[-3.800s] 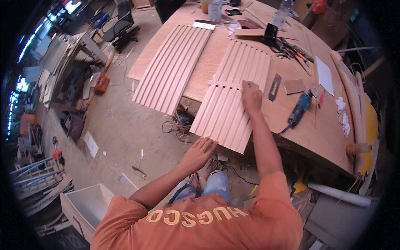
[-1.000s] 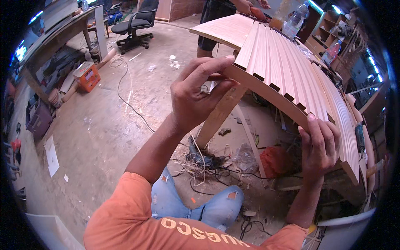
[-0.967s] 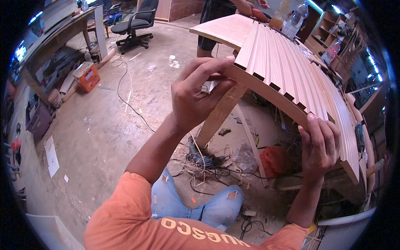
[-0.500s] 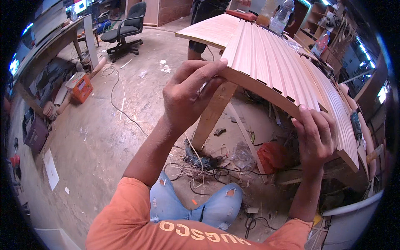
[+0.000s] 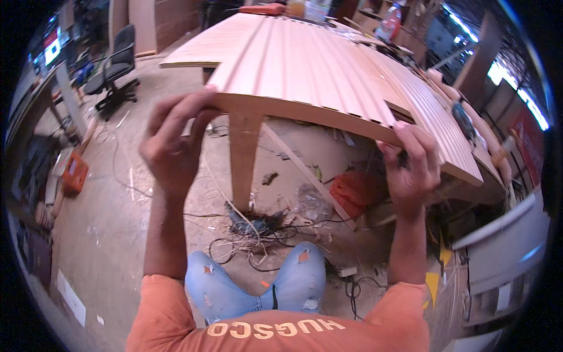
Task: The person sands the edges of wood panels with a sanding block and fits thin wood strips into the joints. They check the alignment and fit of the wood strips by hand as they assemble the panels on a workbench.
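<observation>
A pale wooden panel (image 5: 305, 64) with lengthwise grooves lies over the worktable, its near edge facing me. At that edge's left corner my left hand (image 5: 179, 135) is closed, thumb and fingers pinching the wood. My right hand (image 5: 413, 161) grips the right end of the same edge, its fingertips curled around it. A flat, paler board (image 5: 196, 44) shows beneath the panel at the far left. To the right lies another grooved panel (image 5: 446, 144), with a dark gap between the two near my right hand.
Below stands a wooden table leg (image 5: 243, 158), with a blue-green power tool (image 5: 255, 223), tangled cords and shavings at its foot. A red plastic bag (image 5: 355, 193) lies under the table. An office chair (image 5: 117, 67) and an orange crate (image 5: 74, 173) stand left. Bottles (image 5: 316, 10) sit at the far end.
My view has swung to the right, so the scene sits further left. The panel's near edge looks more level. Both hands keep their hold on its two ends.
</observation>
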Available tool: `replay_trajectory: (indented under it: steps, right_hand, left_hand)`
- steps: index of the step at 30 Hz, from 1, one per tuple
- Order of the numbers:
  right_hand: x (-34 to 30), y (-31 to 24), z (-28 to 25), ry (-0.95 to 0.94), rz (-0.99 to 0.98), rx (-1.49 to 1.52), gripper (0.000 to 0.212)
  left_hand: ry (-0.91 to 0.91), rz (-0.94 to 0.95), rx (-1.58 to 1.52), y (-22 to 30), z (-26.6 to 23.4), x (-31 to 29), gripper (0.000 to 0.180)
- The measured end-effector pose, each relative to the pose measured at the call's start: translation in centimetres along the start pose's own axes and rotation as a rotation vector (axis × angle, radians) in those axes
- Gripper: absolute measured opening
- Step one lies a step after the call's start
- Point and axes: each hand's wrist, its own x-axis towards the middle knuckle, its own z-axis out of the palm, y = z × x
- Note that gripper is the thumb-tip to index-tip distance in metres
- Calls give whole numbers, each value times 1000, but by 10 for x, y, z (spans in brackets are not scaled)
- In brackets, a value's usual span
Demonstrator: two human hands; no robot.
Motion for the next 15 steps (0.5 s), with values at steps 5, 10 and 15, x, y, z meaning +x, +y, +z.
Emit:
replay_trajectory:
  steps: [5, 10, 15]
  right_hand:
    - [-14, 9, 3, 42, 112, 108, 39]
    - [-14, 13, 5, 27, 127, 182, 41]
    - [-12, 13, 5, 29, 129, 186, 40]
  left_hand:
    - [-18, -21, -61, -1, 1, 0, 36]
    - [-35, -42, -114, -1, 1, 0, 36]
    - [-48, -13, -115, -3, -1, 2, 35]
